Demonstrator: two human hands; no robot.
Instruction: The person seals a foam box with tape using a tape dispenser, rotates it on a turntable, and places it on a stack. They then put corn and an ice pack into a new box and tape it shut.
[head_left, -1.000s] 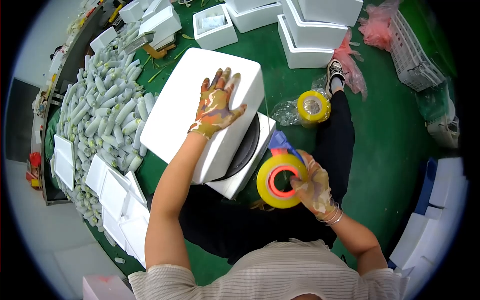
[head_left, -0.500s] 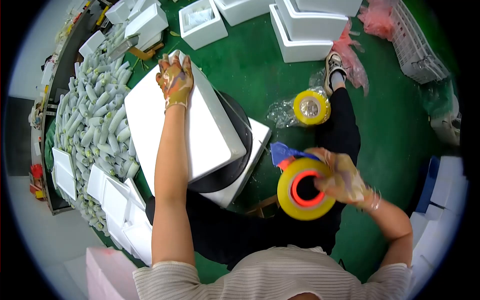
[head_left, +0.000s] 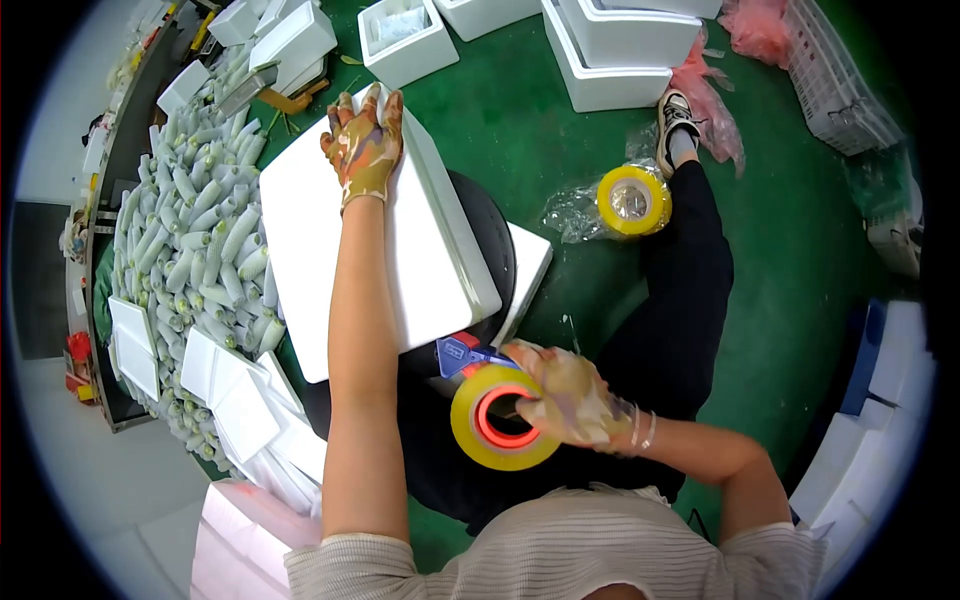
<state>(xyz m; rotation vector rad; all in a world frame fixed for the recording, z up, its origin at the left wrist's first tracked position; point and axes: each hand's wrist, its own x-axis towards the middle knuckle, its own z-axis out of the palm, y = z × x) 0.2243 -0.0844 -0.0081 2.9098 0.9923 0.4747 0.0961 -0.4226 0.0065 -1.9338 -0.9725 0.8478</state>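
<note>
A closed white foam box (head_left: 297,235) lies tilted on a black round disc (head_left: 492,225). My left hand (head_left: 365,150), in a patterned glove, presses on its top near the far edge, fingers spread. Clear tape runs along the box's right side. My right hand (head_left: 575,400), gloved alike, grips a tape dispenser (head_left: 470,354) with a blue head and a big yellow tape roll on an orange hub. The dispenser's head is right at the box's near corner. Beneath the disc, another white foam piece (head_left: 532,275) shows.
Long pale vegetables in foam sleeves (head_left: 195,230) are heaped at left, foam lids (head_left: 235,400) in front. A spare tape roll (head_left: 655,203) lies by my foot on the green floor. Foam boxes (head_left: 625,88) stand at the back; a white crate (head_left: 835,85) is at far right.
My right hand has brought the tape dispenser left, from over my leg to the box's near corner. My left hand stays on the box, shifted slightly right and up in view with it.
</note>
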